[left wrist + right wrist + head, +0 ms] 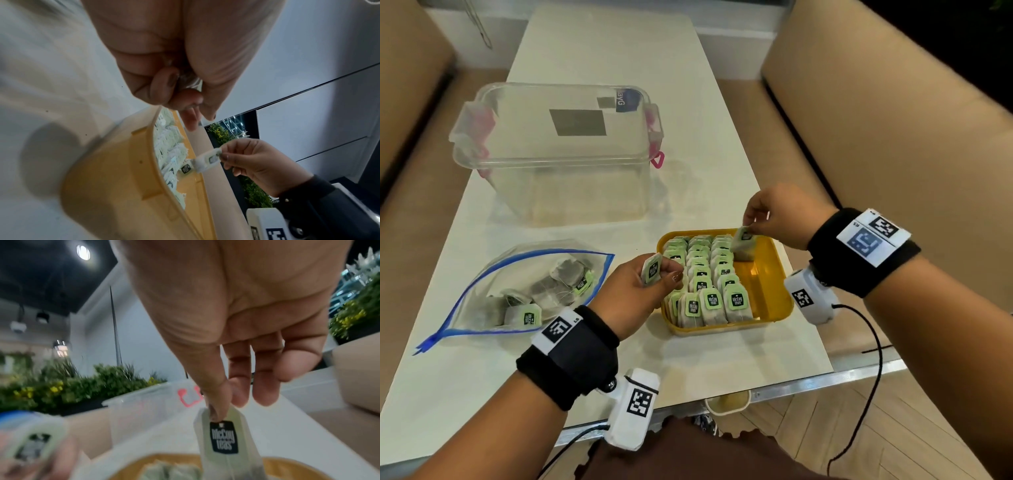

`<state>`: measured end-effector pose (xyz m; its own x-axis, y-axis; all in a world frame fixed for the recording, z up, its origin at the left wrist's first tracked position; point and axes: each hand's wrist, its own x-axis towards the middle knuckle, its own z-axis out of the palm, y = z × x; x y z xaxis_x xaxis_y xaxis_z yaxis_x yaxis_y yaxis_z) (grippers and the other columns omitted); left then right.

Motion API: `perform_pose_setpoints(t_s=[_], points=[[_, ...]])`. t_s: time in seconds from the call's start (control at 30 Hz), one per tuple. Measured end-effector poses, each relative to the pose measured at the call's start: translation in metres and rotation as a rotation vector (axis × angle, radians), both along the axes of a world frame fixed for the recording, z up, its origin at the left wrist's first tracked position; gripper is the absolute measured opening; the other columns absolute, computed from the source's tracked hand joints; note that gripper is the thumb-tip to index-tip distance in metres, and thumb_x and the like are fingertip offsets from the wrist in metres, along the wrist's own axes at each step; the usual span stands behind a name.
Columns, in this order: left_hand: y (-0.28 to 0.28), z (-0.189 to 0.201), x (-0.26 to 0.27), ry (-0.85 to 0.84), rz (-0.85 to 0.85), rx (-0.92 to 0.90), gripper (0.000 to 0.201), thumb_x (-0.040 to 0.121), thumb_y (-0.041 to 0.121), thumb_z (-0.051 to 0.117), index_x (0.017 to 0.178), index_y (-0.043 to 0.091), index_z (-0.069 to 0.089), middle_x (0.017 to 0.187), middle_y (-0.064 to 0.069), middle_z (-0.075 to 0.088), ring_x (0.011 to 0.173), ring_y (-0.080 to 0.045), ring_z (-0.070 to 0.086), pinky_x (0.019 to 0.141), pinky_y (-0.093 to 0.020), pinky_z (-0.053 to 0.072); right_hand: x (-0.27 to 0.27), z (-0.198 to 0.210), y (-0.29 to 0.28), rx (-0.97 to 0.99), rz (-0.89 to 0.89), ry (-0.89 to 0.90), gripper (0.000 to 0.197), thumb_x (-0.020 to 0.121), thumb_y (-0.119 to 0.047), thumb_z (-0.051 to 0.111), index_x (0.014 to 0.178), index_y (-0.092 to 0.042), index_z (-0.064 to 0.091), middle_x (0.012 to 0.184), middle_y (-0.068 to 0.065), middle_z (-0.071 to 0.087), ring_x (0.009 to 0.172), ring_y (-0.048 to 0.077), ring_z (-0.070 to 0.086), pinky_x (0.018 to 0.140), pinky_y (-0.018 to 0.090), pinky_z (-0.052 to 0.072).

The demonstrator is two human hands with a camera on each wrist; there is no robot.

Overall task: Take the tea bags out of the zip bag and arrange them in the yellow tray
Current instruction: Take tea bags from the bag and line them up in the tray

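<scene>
White table [599,51], both hands [780,219] pinching tea bags [743,244] over tray [774,267]

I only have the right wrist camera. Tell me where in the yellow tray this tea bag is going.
Observer: The right hand holds its tea bag at the far end of the yellow tray, at the head of a bare strip along the tray's right side.
Operator: Report how full the tray is.
Observer: Rows of upright tea bags fill its left and middle. Only that right strip shows bare floor.
Operator: Tell me what's left in the zip bag.
Observer: The zip bag lies on the table left of the tray, with several loose tea bags inside.
</scene>
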<state>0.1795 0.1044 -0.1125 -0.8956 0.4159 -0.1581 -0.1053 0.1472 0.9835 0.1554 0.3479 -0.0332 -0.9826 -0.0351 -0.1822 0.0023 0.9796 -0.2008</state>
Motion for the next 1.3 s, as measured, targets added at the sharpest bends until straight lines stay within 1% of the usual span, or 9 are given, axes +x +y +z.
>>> perform_pose_setpoints(t_s=[0.1,0.23,0.4,0.73,0.87,0.93,1.03,1.2,1.3], points=[[-0.002,0.000,0.003,-0.003,-0.004,-0.009,0.012,0.091,0.004,0.058,0.100,-0.001,0.064,0.076,-0.005,0.065,0.048,0.006,0.053,0.047,-0.008,0.037,-0.003,-0.013,0.010,0.135,-0.023,-0.071,0.011,0.088,-0.019,0.063,0.096,-0.018,0.070,0.073,-0.013,0.045,0.075,0.012,0.048,0.053,0.016,0.031],[-0.003,0.000,0.006,-0.011,-0.007,-0.033,0.010,0.091,0.006,0.058,0.099,0.003,0.064,0.078,-0.006,0.066,0.049,0.006,0.054,0.048,-0.007,0.038,-0.007,-0.023,0.011,0.202,-0.027,-0.156,0.015,0.090,-0.018,0.060,0.102,-0.018,0.069,0.088,-0.006,0.052,0.082,0.014,0.050,0.054,0.017,0.032],[-0.006,-0.001,0.005,-0.030,0.001,-0.055,0.009,0.091,0.010,0.059,0.098,0.008,0.065,0.076,-0.003,0.067,0.048,0.004,0.051,0.048,-0.010,0.037,-0.012,-0.030,0.005,0.252,-0.037,-0.189,0.016,0.090,-0.017,0.058,0.101,-0.015,0.069,0.102,0.003,0.066,0.089,0.020,0.059,0.071,0.027,0.042],[-0.009,0.003,0.009,-0.059,-0.012,-0.058,0.014,0.091,0.011,0.059,0.102,0.004,0.064,0.079,-0.005,0.067,0.047,0.004,0.052,0.047,-0.012,0.038,-0.019,-0.042,0.003,0.317,-0.074,-0.189,0.013,0.086,-0.011,0.057,0.093,-0.012,0.069,0.095,0.007,0.068,0.086,0.024,0.064,0.080,0.035,0.055],[-0.009,0.005,0.010,-0.075,-0.010,-0.046,0.013,0.092,0.005,0.057,0.104,0.002,0.063,0.082,-0.007,0.067,0.049,0.005,0.055,0.046,-0.012,0.038,-0.017,-0.040,0.004,0.339,-0.084,-0.142,0.012,0.086,-0.007,0.055,0.096,-0.011,0.061,0.094,0.007,0.063,0.084,0.023,0.060,0.072,0.031,0.051],[-0.009,0.004,0.009,-0.087,-0.010,-0.037,0.012,0.092,0.003,0.057,0.103,0.004,0.062,0.083,-0.009,0.069,0.049,0.003,0.055,0.046,-0.013,0.039,-0.014,-0.036,0.005,0.311,-0.098,-0.094,0.011,0.089,-0.010,0.055,0.100,-0.011,0.057,0.090,0.007,0.060,0.080,0.023,0.056,0.065,0.030,0.045],[-0.008,0.004,0.009,-0.099,-0.021,-0.027,0.011,0.092,0.005,0.058,0.101,0.010,0.060,0.080,-0.006,0.071,0.046,0.000,0.053,0.047,-0.015,0.039,-0.010,-0.027,-0.003,0.199,-0.049,-0.010,0.015,0.091,-0.023,0.059,0.103,-0.015,0.057,0.087,0.002,0.059,0.078,0.020,0.053,0.065,0.028,0.039],[-0.005,0.004,0.006,-0.082,-0.074,-0.013,0.014,0.093,0.007,0.056,0.107,0.011,0.056,0.081,-0.005,0.073,0.049,-0.006,0.052,0.050,-0.018,0.040,0.007,0.004,-0.048,-0.203,0.245,0.003,0.015,0.088,-0.030,0.065,0.101,-0.024,0.069,0.088,-0.010,0.064,0.064,-0.004,0.050,0.058,0.006,0.034],[-0.001,0.008,0.007,-0.041,-0.128,-0.024,0.017,0.094,0.007,0.055,0.110,0.014,0.055,0.085,-0.008,0.074,0.050,-0.008,0.051,0.051,-0.020,0.040,0.016,0.012,-0.072,-0.299,0.353,-0.019,0.018,0.086,-0.032,0.068,0.103,-0.025,0.070,0.088,-0.015,0.061,0.069,-0.014,0.051,0.064,0.003,0.037]])
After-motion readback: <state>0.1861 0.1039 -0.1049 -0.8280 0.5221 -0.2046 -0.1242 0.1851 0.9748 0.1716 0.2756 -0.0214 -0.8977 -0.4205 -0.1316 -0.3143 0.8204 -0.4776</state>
